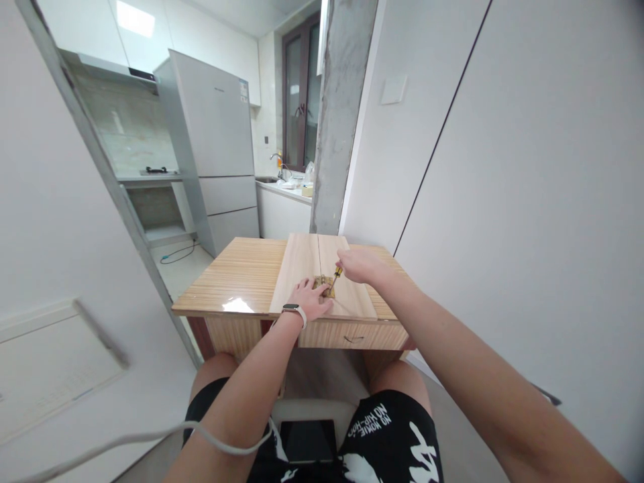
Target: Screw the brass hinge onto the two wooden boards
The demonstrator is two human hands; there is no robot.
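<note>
Two pale wooden boards [302,265] lie side by side on a small striped wooden table [236,275]. A brass hinge [323,284] sits across the seam between them. My left hand [309,299], with a watch on the wrist, presses flat on the boards and touches the hinge's left side. My right hand [358,265] grips a small screwdriver [335,276] with a yellow handle, its tip angled down onto the hinge.
A grey wall stands close on the right, a concrete pillar [342,114] behind the table. Beyond are a silver fridge [216,147] and a kitchen counter with a sink [282,184]. A dark phone [308,441] rests between my thighs, and a white cable [151,439] crosses my left arm.
</note>
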